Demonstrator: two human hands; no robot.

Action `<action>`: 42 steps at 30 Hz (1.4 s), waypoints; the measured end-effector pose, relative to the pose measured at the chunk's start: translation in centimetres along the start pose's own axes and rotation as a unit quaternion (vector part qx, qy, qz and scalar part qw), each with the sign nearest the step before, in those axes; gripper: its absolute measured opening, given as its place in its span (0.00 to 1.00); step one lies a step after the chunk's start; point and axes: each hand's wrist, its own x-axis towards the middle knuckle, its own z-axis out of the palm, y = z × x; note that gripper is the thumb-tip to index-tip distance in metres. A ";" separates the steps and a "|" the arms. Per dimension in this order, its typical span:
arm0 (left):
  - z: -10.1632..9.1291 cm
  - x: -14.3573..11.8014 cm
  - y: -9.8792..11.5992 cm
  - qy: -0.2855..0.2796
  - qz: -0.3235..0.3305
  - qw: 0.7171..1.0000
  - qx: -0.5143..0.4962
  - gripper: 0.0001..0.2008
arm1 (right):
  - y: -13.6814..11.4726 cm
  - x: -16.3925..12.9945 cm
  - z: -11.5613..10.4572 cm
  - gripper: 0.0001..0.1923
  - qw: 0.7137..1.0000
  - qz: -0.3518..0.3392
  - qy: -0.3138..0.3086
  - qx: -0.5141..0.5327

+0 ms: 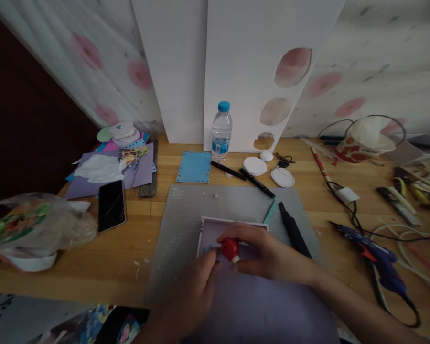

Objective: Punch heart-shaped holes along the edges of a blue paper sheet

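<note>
My right hand [268, 253] pinches a small red and white piece [231, 249], like a tiny mushroom, over a lilac paper tray [215, 228] with low folded walls. My left hand [191, 294] comes in from below, its fingertips touching the tray floor just left of the red piece, beside a small blue bit. The tray rests on a grey cutting mat [186, 215] on the wooden table [93, 258]. A large lilac sheet [258, 306] lies under my wrists at the near edge.
A black knife [294, 229] lies right of the tray, a blue glue gun [376, 255] with cable further right. Behind stand a water bottle [221, 131], black pens [258, 183], white foam discs [254, 166] and a blue card [194, 166]. A phone [111, 205], papers and a plastic bag [36, 224] sit left.
</note>
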 end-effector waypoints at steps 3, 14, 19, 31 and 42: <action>0.1 0.1 -0.2 0.000 0.001 1.000 0.015 0.12 | 0.1 0.0 0.1 0.14 1.000 0.014 0.001 0.007; 0.0 0.0 -0.3 -0.016 0.024 1.000 0.002 0.11 | -0.1 0.2 0.4 0.14 0.998 0.024 0.007 0.058; 0.0 0.1 -0.4 -0.018 0.017 1.000 0.018 0.11 | -0.3 0.3 0.1 0.13 0.999 0.027 -0.005 0.036; -0.1 0.1 -0.1 -0.029 0.020 0.999 0.001 0.12 | -0.1 0.5 1.0 0.06 0.998 -0.039 0.033 -0.044; -3.7 2.4 2.0 0.000 0.150 0.979 0.141 0.26 | -0.3 0.7 0.9 0.07 0.994 -0.055 0.066 -0.060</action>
